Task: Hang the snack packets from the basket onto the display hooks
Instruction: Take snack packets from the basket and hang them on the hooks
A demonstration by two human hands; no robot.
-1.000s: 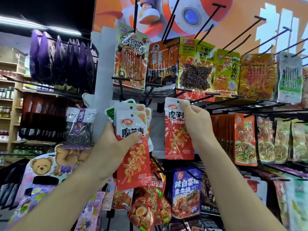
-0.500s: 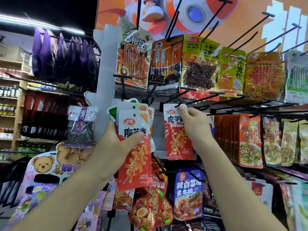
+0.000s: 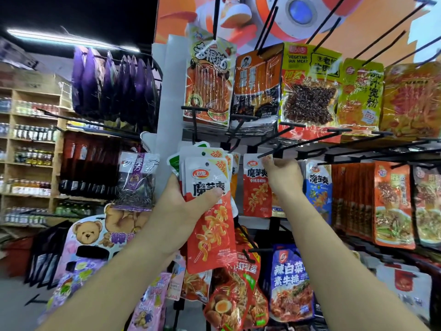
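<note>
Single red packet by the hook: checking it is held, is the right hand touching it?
Touching. Head view shows the right hand pinching the single red packet at its top.

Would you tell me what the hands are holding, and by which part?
Left hand grips a stack of red plastic snack packets around the upper half; right hand pinches a single red plastic packet at its top edge.

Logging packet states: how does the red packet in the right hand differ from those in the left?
The packet in the right hand is single; the stack in the left hand holds several. The packet is pinched by its top at a hook; the stack is gripped mid-body, off the hooks. Both share red-and-white fronts.
</note>
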